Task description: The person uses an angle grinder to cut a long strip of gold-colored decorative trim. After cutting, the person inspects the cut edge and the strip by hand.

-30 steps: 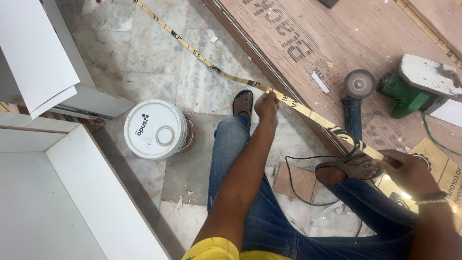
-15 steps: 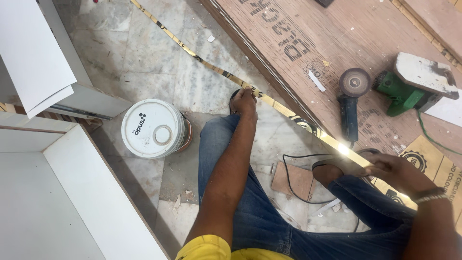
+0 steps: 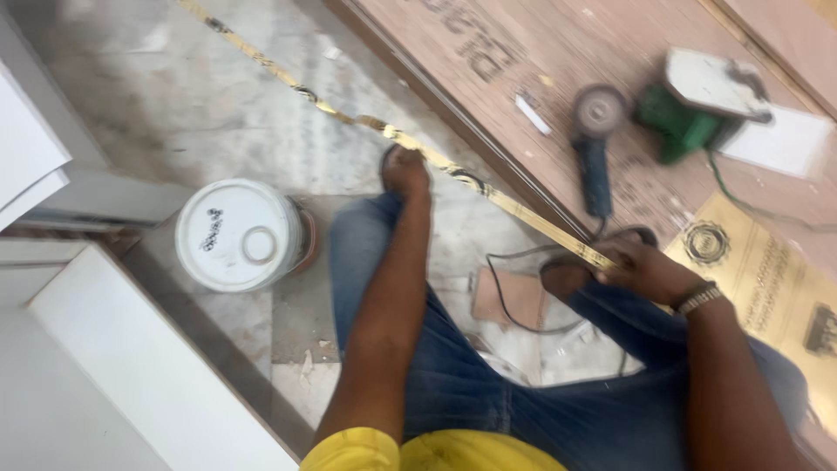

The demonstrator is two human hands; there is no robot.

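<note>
Holding a long gold strip (image 3: 418, 150) with both hands, you sit on the marble floor (image 3: 218, 113) with your jeans-clad legs out in front. Your left hand (image 3: 404, 170) is at the strip's middle stretch, fingers curled down against it near your foot; the frame is blurred, so you cannot tell whether it pinches the strip or just presses on it. Your right hand (image 3: 641, 270) is closed around the strip's near right end, fingers wrapped over it, a metal watch (image 3: 700, 299) on that wrist. The strip runs diagonally from far left across the floor to your right hand, lying just beside the edge of a plywood sheet (image 3: 558, 44) on the far right.

On the plywood sits a blue angle grinder (image 3: 595, 144), disc end far, handle pointing near. Right of it is a green power tool (image 3: 689, 109) with a pale base plate, touching a white block (image 3: 779, 139). A black cord (image 3: 514, 292) loops on the floor between your legs, next to a small brown wood offcut (image 3: 510, 296). A white lidded bucket (image 3: 240, 234) stands on the floor left of your left leg. White panels (image 3: 131, 384) fill the near left. A tan printed carton (image 3: 767, 279) lies flat under your right forearm.
</note>
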